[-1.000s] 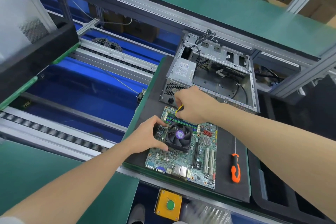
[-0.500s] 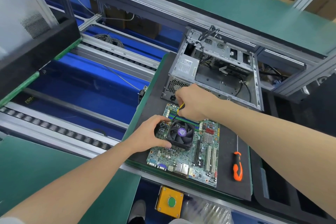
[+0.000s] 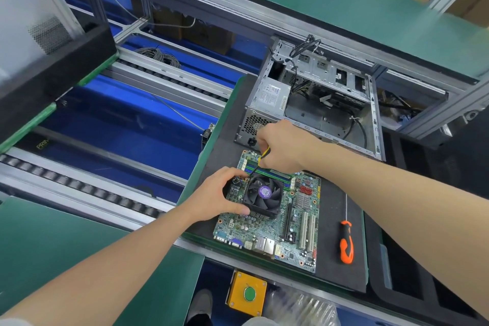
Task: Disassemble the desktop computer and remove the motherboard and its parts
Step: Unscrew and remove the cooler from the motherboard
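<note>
L grip (image 3: pixel 219 193) curled round fan (image 3: pixel 262 197) on board (image 3: pixel 267 235); R grip (image 3: pixel 280 145) pinched yellow-black screwdriver (image 3: pixel 260 159), tip at fan's corner. Orange screwdriver (image 3: pixel 346 243) lay beside board on desk (image 3: pixel 333 278).

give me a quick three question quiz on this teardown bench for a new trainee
1. True or false: the motherboard lies on the black mat, outside the computer case.
2. What is in the left hand's grip? A) the cooler fan B) a loose cable C) a memory stick
3. Fill the gap: the idle screwdriver lying right of the board has an ____ and black handle.
Key: 1 true; 2 A; 3 orange.
</note>
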Action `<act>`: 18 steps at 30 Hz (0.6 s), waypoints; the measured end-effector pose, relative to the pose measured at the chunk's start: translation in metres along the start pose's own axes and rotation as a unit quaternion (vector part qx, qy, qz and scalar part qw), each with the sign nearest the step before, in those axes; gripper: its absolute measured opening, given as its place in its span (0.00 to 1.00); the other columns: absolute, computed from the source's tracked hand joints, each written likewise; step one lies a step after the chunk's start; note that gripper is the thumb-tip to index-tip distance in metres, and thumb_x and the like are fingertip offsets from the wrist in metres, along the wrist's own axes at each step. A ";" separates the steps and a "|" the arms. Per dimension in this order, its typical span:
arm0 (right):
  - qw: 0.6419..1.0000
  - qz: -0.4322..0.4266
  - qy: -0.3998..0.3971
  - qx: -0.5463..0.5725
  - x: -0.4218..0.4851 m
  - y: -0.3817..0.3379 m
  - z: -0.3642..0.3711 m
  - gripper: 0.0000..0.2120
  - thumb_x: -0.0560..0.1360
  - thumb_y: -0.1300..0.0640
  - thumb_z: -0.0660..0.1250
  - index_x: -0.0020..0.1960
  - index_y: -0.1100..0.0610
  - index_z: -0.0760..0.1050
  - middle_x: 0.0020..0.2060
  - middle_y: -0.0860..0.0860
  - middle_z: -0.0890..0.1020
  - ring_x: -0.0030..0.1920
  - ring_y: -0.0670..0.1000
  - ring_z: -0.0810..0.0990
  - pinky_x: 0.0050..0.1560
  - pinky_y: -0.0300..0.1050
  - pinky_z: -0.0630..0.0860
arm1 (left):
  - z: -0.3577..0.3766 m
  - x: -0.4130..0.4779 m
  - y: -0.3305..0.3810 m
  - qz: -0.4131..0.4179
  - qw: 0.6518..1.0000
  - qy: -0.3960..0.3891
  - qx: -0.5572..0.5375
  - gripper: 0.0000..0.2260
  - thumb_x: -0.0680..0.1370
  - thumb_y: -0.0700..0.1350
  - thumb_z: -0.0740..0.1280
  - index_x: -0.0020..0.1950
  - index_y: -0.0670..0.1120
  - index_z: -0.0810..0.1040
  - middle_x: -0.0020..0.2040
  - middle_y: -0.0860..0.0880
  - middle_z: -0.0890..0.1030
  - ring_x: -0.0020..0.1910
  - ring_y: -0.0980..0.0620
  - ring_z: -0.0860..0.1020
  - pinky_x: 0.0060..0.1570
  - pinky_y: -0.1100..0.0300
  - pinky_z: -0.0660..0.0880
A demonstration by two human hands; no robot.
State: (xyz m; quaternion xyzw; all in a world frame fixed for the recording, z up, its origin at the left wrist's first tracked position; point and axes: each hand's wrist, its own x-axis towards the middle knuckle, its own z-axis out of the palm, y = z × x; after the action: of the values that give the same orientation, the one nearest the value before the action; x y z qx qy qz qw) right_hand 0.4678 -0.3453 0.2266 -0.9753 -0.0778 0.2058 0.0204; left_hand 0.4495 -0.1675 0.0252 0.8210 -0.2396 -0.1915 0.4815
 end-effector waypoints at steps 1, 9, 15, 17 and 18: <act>1.000 0.000 0.002 0.002 0.000 0.001 0.001 0.10 0.73 0.59 0.70 0.52 0.64 0.80 0.48 0.63 0.84 0.51 0.65 0.83 0.36 0.46 0.73 | 0.000 0.000 0.000 0.000 1.000 0.001 0.000 0.37 0.64 0.64 0.82 0.70 0.64 0.71 0.64 0.66 0.73 0.67 0.65 0.71 0.67 0.59 0.69; 1.000 -0.018 0.009 -0.022 0.001 -0.004 0.000 0.10 0.73 0.61 0.69 0.53 0.62 0.79 0.48 0.61 0.83 0.49 0.64 0.83 0.39 0.48 0.78 | -0.001 0.001 0.000 -0.005 1.000 0.003 -0.002 0.38 0.64 0.62 0.83 0.70 0.63 0.72 0.64 0.68 0.73 0.66 0.67 0.70 0.65 0.63 0.67; 0.999 -0.010 -0.007 -0.037 0.004 -0.007 -0.004 0.11 0.72 0.62 0.69 0.54 0.62 0.80 0.48 0.60 0.83 0.48 0.63 0.84 0.42 0.51 0.82 | -0.002 0.000 0.003 -0.006 1.000 0.003 0.002 0.38 0.63 0.63 0.83 0.70 0.63 0.72 0.64 0.68 0.73 0.67 0.64 0.71 0.66 0.60 0.68; 0.999 -0.001 -0.016 -0.029 0.006 -0.006 -0.003 0.11 0.72 0.62 0.69 0.54 0.63 0.80 0.48 0.61 0.84 0.49 0.63 0.84 0.39 0.50 0.80 | -0.003 0.000 0.004 -0.005 1.000 0.003 0.000 0.38 0.63 0.63 0.83 0.69 0.64 0.72 0.64 0.68 0.72 0.67 0.64 0.71 0.67 0.60 0.68; 0.999 0.000 -0.020 -0.026 0.006 -0.005 -0.003 0.11 0.72 0.62 0.69 0.54 0.63 0.80 0.48 0.61 0.84 0.49 0.63 0.84 0.37 0.48 0.78 | -0.003 0.000 0.005 -0.005 1.000 0.003 0.000 0.37 0.63 0.63 0.83 0.69 0.64 0.72 0.64 0.68 0.72 0.68 0.64 0.71 0.68 0.59 0.69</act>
State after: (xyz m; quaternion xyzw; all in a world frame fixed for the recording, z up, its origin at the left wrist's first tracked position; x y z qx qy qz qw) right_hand 0.4742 -0.3391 0.2274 -0.9712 -0.0836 0.2230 -0.0067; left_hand 0.4498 -0.1670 0.0307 0.8225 -0.2340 -0.1913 0.4818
